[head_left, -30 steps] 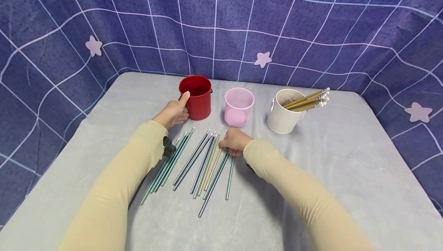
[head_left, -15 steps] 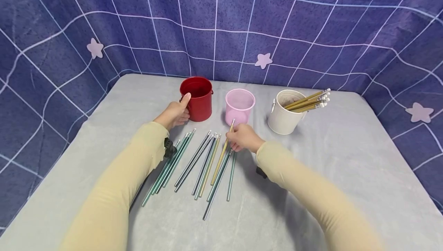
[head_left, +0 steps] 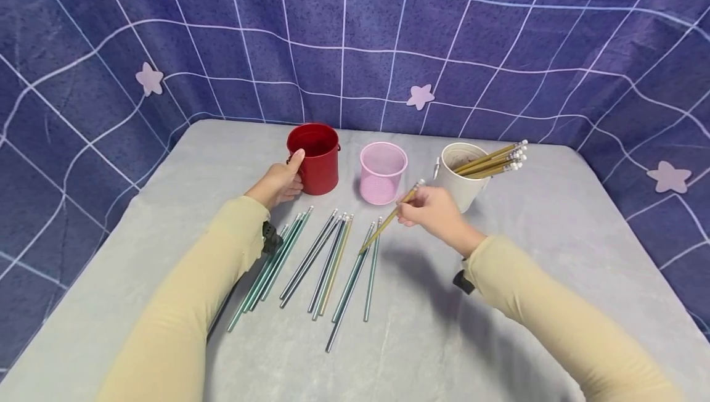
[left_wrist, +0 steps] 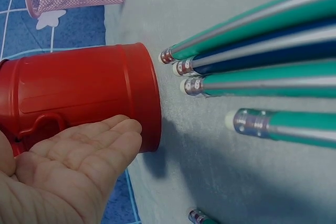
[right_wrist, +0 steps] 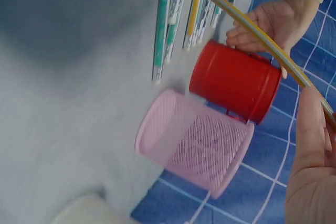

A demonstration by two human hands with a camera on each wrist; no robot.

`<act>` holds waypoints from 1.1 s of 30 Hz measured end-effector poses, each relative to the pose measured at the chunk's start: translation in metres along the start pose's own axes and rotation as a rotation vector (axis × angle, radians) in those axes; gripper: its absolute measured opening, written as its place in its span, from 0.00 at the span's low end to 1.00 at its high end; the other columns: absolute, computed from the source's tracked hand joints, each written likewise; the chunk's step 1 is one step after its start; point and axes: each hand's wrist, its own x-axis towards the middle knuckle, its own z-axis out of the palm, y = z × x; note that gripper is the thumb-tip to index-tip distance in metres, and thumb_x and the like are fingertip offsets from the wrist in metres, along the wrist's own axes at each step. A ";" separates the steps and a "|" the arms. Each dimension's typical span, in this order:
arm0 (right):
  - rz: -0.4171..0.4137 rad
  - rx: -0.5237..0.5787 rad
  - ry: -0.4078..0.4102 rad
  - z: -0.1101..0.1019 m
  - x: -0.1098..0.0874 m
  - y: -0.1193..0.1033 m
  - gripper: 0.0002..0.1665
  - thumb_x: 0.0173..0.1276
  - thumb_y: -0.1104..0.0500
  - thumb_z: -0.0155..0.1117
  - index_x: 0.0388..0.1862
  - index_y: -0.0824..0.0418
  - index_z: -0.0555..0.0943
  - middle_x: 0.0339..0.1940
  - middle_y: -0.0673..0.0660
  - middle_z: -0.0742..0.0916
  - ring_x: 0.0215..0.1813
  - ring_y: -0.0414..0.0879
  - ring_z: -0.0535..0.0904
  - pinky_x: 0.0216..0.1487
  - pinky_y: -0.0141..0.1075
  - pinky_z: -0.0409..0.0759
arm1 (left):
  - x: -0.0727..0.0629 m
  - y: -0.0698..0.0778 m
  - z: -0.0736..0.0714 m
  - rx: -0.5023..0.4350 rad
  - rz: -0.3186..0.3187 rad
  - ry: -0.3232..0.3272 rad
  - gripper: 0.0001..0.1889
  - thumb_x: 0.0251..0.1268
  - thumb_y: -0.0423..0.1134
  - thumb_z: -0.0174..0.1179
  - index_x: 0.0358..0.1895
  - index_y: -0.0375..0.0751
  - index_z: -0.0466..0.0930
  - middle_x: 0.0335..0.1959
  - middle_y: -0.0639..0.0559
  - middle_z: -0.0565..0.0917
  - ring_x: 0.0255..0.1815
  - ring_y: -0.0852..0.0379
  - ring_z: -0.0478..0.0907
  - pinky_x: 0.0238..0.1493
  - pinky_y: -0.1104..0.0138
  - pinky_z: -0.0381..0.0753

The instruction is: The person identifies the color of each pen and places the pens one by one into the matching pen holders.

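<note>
My right hand (head_left: 435,212) pinches a yellow pencil (head_left: 390,218) between thumb and fingers, eraser end up, its lower end slanting down to the left over the loose pencils. In the right wrist view the same pencil (right_wrist: 257,34) crosses in front of a red bucket. My left hand (head_left: 277,181) touches the side of that red bucket (head_left: 323,172); the left wrist view shows its fingers (left_wrist: 113,148) straight along the wall. A pink mesh cup (head_left: 380,185) stands between the red bucket and a white bucket (head_left: 452,191), which holds several yellow pencils (head_left: 493,163).
Several green and dark blue pencils (head_left: 272,266) lie in a group at left. More dark, green and yellow pencils (head_left: 327,272) lie in the middle, with a few (head_left: 355,278) to their right. A blue gridded curtain (head_left: 366,32) hangs behind the grey tabletop (head_left: 416,340).
My right hand has picked up a yellow pencil from the middle pencils and moved it right, past the pink cup's front toward the white bucket. The left hand stays at the red bucket.
</note>
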 end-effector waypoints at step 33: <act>-0.130 -0.071 0.581 -0.140 -0.036 -0.028 0.21 0.61 0.71 0.55 0.27 0.44 0.80 0.20 0.35 0.84 0.24 0.28 0.81 0.30 0.20 0.78 | 0.000 -0.002 -0.002 -0.012 0.005 0.001 0.47 0.71 0.65 0.34 0.66 0.16 0.55 0.66 0.26 0.64 0.68 0.37 0.64 0.67 0.52 0.62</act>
